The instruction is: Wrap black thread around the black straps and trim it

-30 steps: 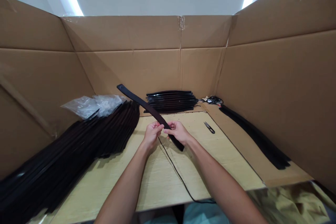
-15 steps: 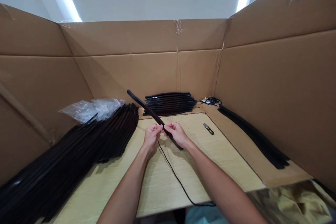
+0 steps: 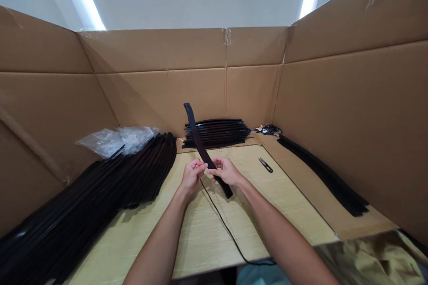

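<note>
Above the table, my right hand is closed round the lower part of a long dark flat strip, which tilts up and away to the left. Just left of the strip, my left hand is closed in a pinch. A thin black cord runs from under its fingers down to the table's near edge. What the fingertips do at the strip's edge is too small to make out. Small black thread snips lie on the table to the right of my hands.
Many dark strips are heaped on the left, beside clear plastic bags. Another stack of strips lies at the back, near tangled cords. Black strips lie along the right. Cardboard walls surround the wooden table.
The strip has turned steeper and shows its broad flat face, its top end moving right. My right hand has shifted its fingers on it; my left hand has hardly moved.
</note>
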A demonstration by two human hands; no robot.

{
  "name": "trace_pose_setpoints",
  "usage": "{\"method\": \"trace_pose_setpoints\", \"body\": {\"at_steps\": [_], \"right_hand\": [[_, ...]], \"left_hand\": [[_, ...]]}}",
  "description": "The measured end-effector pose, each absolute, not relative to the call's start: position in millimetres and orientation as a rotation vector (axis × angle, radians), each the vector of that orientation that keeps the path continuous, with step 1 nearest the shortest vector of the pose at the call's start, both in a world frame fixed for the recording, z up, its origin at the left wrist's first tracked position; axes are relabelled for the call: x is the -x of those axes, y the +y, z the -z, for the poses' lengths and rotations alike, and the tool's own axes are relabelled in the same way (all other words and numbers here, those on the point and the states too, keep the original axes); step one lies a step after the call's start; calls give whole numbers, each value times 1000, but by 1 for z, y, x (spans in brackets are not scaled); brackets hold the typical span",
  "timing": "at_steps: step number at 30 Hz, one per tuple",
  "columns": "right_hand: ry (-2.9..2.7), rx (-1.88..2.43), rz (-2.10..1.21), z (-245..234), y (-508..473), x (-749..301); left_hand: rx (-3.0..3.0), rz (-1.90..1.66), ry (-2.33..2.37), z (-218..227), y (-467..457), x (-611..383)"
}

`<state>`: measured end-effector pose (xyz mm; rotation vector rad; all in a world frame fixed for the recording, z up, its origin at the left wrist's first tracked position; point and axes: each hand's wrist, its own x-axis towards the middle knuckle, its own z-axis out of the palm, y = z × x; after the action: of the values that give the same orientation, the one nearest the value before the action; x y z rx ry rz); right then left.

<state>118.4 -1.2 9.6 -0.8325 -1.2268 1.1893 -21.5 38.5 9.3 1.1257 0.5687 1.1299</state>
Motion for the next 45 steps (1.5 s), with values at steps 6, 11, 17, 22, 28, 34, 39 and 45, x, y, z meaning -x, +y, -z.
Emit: {"method": "trace_pose_setpoints", "body": {"at_steps": [6, 11, 17, 22, 28, 34, 39, 45], "right_hand": [[-1241, 794, -1209, -14, -5, -117], [-1229, 769, -1210, -16, -4, -120], [-1225, 780, -1211, -9, 0, -116], [-1227, 782, -1236, -6, -1, -114], [-1197, 789, -1223, -7, 2, -115], [-1201, 820, -1181, -4, 5, -114], [-1237, 865, -1153, -3, 5, -117], [-1262, 862, -1163, -3, 1, -114]], "left_hand": [[-1125, -1158, 564, -9, 40, 23], [-1113, -1205, 572, -8, 43, 22], [-1123, -1180, 586, -7, 44, 21], [-1112, -1174, 594, -5, 44, 22], [-1099, -1181, 607, -4, 46, 21], [-1105, -1139, 594, -4, 48, 24], [-1114, -1116, 590, -5, 47, 27], [-1119, -1100, 602, -5, 46, 26]]}}
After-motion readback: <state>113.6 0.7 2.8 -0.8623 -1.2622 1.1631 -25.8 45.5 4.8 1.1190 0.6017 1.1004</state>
